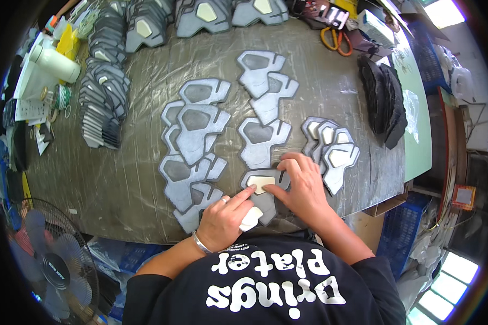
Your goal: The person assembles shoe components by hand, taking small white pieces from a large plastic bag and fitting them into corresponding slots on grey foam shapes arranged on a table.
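Left hand: is grasping spare cream pads while its index fingertip is touching the placed pad
Right hand: is resting its thumb against the placed pad, its other fingers reaching over the upper right of the grey panel; whether it is gripping, I cannot tell
Placed pad: is lying on the grey panel, between the hands, near the table edge
Bare panels: are overlapping in two columns, beyond and left of the hands
Padded panels: are fanning out just beside the right hand
Far edge: further panels are standing in stacks, scissors lying to their right
Right edge: black curved pieces are lying side by side
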`<state>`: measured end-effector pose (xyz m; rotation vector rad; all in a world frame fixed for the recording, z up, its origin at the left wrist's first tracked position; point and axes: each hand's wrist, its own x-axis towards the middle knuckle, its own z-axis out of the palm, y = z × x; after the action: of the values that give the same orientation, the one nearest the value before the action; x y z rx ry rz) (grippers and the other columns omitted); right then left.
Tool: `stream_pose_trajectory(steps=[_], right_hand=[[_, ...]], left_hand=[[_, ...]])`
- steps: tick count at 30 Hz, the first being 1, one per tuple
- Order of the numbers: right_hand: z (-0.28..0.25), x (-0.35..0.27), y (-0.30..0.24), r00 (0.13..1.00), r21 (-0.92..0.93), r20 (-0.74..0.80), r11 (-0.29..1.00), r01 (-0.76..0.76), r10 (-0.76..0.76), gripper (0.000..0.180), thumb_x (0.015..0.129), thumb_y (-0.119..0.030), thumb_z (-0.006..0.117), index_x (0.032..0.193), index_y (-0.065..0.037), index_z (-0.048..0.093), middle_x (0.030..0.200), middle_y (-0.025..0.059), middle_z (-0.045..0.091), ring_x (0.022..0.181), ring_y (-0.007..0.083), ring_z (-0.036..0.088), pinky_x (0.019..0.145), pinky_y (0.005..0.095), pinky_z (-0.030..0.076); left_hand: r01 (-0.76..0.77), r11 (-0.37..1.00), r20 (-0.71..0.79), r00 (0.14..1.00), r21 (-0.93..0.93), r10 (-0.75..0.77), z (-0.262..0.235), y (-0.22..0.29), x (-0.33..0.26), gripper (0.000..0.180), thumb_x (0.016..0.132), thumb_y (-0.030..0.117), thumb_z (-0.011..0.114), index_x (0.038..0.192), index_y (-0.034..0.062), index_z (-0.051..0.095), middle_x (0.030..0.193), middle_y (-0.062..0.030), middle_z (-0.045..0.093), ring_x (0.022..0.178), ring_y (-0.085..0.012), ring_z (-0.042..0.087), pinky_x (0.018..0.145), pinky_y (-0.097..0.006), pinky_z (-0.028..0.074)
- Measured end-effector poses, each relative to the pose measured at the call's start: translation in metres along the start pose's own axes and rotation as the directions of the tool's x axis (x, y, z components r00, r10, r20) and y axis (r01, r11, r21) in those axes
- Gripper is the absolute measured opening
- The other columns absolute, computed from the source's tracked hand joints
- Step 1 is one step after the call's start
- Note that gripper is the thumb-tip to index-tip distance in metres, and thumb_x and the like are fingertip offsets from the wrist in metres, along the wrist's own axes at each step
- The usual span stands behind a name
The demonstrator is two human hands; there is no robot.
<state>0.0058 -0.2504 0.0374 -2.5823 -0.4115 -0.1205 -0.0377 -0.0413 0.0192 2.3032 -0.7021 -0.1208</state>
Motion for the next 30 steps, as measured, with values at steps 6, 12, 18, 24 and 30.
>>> stream_pose_trajectory(steps=[6,12,18,24,30], right_hand=[[-0.029,-0.012,0.01,0.957,0.505,0.215,0.816,-0.28,0.195,0.028,0.078,-0.009,0.075,0.101,-0.003,0.06,0.086,0.008,0.065,0.077,0.0195,0.063,0.07,0.0294,0.049],[-0.098,-0.031,0.091,0.906,0.4,0.102,0.817,-0.415,0.41,0.025,0.076,-0.001,0.071,0.101,-0.002,0.066,0.089,0.0032,0.065,0.08,0.011,0.059,0.072,0.0254,0.047],[-0.072,-0.009,0.024,0.991,0.4,0.068,0.907,-0.135,0.118,0.036,0.076,-0.01,0.077,0.109,-0.004,0.067,0.103,0.0132,0.064,0.097,0.0262,0.061,0.081,0.0342,0.049],[-0.029,0.002,-0.008,0.978,0.631,0.209,0.76,-0.152,0.022,0.014,0.085,-0.007,0.07,0.095,0.001,0.065,0.085,0.0046,0.064,0.069,0.0103,0.057,0.062,0.0232,0.045],[-0.012,0.012,0.023,0.809,0.791,0.435,0.262,-0.553,0.395,0.019,0.092,-0.019,0.066,0.093,0.0,0.065,0.081,-0.0007,0.063,0.067,0.0027,0.054,0.057,0.0187,0.043]], left_hand=[[0.062,0.927,-0.135,0.984,-0.37,-0.12,-0.007,0.0,-0.012,0.034,0.068,0.003,0.071,0.102,0.0053,0.067,0.105,-0.0131,0.065,0.088,-0.0301,0.066,0.075,-0.034,0.054],[0.522,0.278,0.357,0.804,-0.806,-0.475,-0.014,0.015,0.017,0.016,0.085,0.006,0.068,0.098,-0.0016,0.068,0.087,-0.0062,0.071,0.081,-0.0098,0.065,0.069,-0.023,0.049],[0.523,0.003,0.482,0.788,-0.852,-0.382,-0.004,0.021,0.034,0.017,0.086,0.007,0.068,0.102,0.0,0.067,0.092,-0.005,0.069,0.081,-0.0099,0.064,0.068,-0.023,0.049],[0.481,0.005,0.444,0.815,-0.877,-0.373,-0.009,0.018,0.029,0.02,0.088,0.011,0.069,0.105,0.0011,0.066,0.085,0.0013,0.065,0.073,-0.0043,0.057,0.063,-0.021,0.045],[0.399,0.53,0.072,0.843,-0.748,-0.534,-0.015,-0.01,0.032,0.015,0.088,0.01,0.067,0.101,0.0022,0.071,0.085,-0.0028,0.067,0.072,-0.0074,0.06,0.062,-0.023,0.046]])
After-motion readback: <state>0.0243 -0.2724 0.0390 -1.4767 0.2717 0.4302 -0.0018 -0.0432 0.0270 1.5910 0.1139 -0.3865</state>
